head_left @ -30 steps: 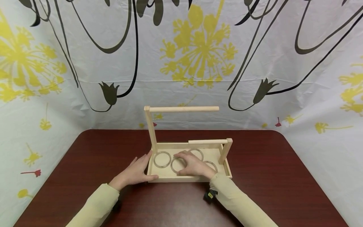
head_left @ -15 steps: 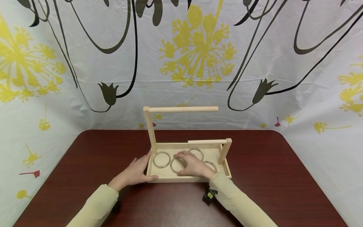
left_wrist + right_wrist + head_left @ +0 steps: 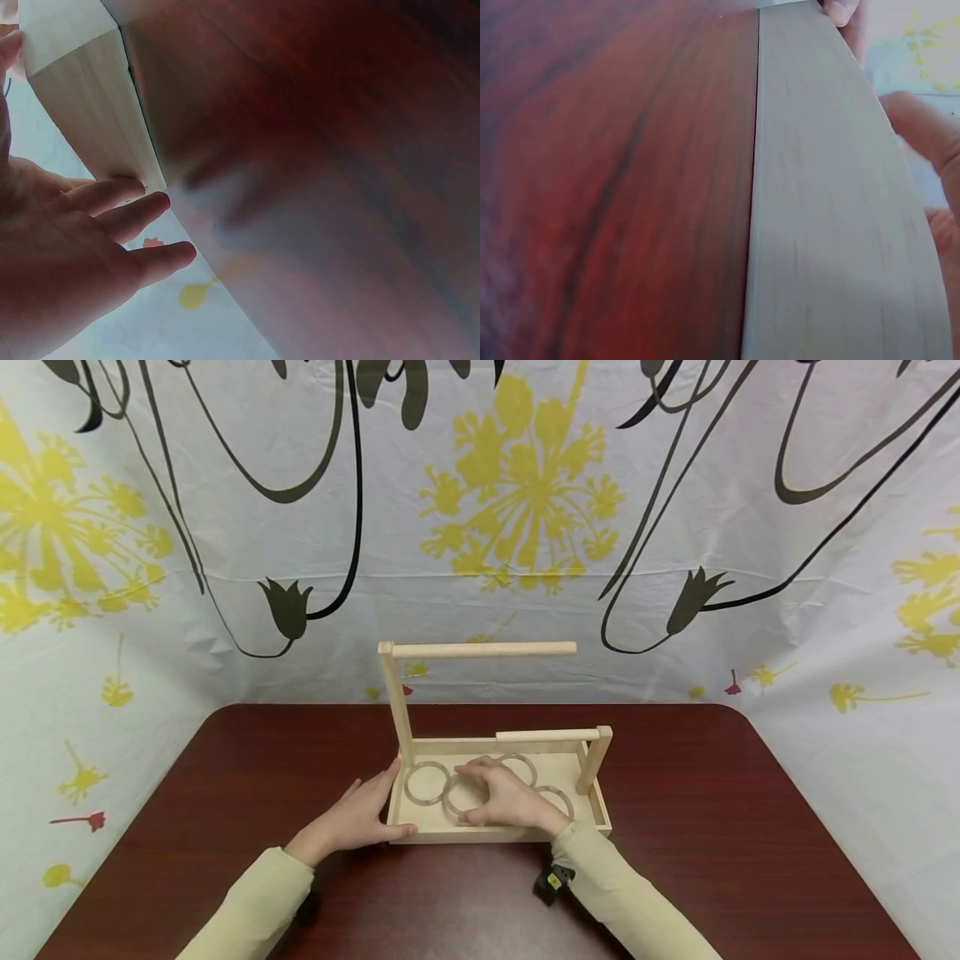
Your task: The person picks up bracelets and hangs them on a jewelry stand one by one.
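Note:
A pale wooden tray [image 3: 480, 836] lies lengthwise on the dark red table. Inside it are several clear rings. My right hand [image 3: 510, 797] reaches over the front wall and holds a middle ring [image 3: 446, 797] between thumb and fingers, low over the tray floor. A left ring [image 3: 406, 783] lies close beside it; a back ring [image 3: 519, 756] and a right ring [image 3: 564, 793] are partly hidden by that hand. My left hand [image 3: 352, 817] rests on the tray's left end, thumb at the front corner. In the left wrist view, its fingers [image 3: 124, 217] lie extended by the end wall.
A tall post [image 3: 397, 706] rises at the tray's left end, bearing a long dowel [image 3: 483, 649] that points right. From a shorter post [image 3: 596, 760] at the right end, a short dowel [image 3: 547, 735] points left. A patterned cloth [image 3: 480, 543] hangs behind the table.
In the last half second my right hand has shifted slightly left, carrying the middle ring closer to the left ring. My left hand stays at the tray's end.

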Action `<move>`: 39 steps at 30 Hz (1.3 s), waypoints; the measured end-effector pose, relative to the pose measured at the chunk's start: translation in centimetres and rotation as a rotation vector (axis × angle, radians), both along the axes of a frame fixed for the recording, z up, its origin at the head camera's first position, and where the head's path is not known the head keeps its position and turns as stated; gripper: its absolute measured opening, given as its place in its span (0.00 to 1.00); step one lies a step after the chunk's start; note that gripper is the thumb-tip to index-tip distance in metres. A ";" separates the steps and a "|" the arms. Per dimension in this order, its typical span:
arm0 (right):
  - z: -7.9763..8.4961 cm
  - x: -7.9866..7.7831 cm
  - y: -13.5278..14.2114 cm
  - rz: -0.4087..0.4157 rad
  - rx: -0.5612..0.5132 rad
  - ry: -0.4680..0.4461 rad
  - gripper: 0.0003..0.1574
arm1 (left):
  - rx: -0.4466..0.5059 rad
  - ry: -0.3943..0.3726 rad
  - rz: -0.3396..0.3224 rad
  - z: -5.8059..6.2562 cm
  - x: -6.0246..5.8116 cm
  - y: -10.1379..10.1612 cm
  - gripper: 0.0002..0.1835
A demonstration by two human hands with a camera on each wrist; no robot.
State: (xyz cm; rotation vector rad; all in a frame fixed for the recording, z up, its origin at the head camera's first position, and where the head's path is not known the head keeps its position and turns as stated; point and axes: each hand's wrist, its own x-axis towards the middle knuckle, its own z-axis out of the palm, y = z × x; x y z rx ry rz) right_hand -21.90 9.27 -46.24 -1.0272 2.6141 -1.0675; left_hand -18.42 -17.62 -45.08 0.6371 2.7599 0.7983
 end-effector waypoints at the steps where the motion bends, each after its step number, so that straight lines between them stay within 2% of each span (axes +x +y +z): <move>1: 0.1 0.1 0.0 0.010 -0.008 -0.005 0.46 | -0.001 0.000 -0.001 0.0 0.0 0.0 0.58; 6: 0.6 0.6 0.0 0.043 -0.046 -0.053 0.47 | -0.004 -0.003 -0.005 0.0 0.1 0.0 0.58; 13: 1.4 1.2 -0.3 0.041 -0.102 -0.070 0.46 | 0.009 -0.008 -0.006 0.2 0.3 0.0 0.57; 21: 2.1 1.7 -0.4 0.026 -0.137 -0.011 0.44 | 0.008 -0.012 -0.014 0.3 0.4 0.0 0.57; 30: 3.7 2.3 -0.4 0.009 -0.192 -0.027 0.44 | 0.030 0.014 -0.021 0.1 0.2 0.1 0.57; 39: 5.1 3.0 0.1 0.003 -0.201 0.026 0.42 | 0.007 0.038 -0.023 -0.2 -0.1 0.0 0.58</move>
